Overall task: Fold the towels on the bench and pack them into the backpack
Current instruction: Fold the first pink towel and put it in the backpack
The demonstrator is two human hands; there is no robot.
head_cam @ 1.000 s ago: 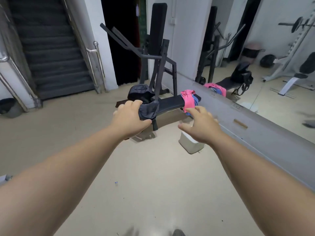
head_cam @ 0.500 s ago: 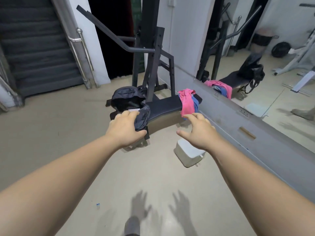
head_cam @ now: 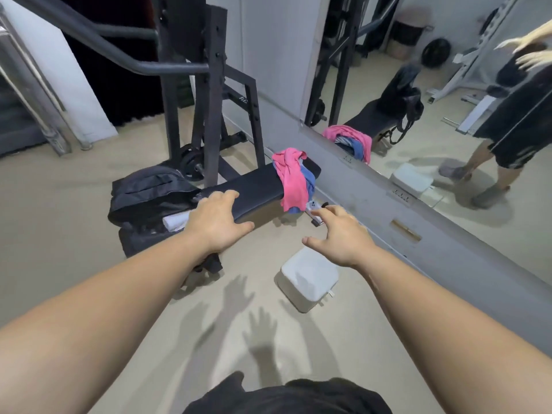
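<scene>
Head view: both hands [head_cam: 219,222] [head_cam: 340,239] empty above bench [head_cam: 257,186].

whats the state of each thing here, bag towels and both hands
black fabric backpack: open, something white inside
pink cloth towel: unfolded, crumpled, draped over the end of the black padded bench
blue cloth towel: unfolded, bunched under the pink one
left hand: open, fingers spread, holding nothing
right hand: open, holding nothing, short of the towels

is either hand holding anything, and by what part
Nothing is held. The left hand is spread open over the bench; the right hand is open, short of the towels.
</scene>
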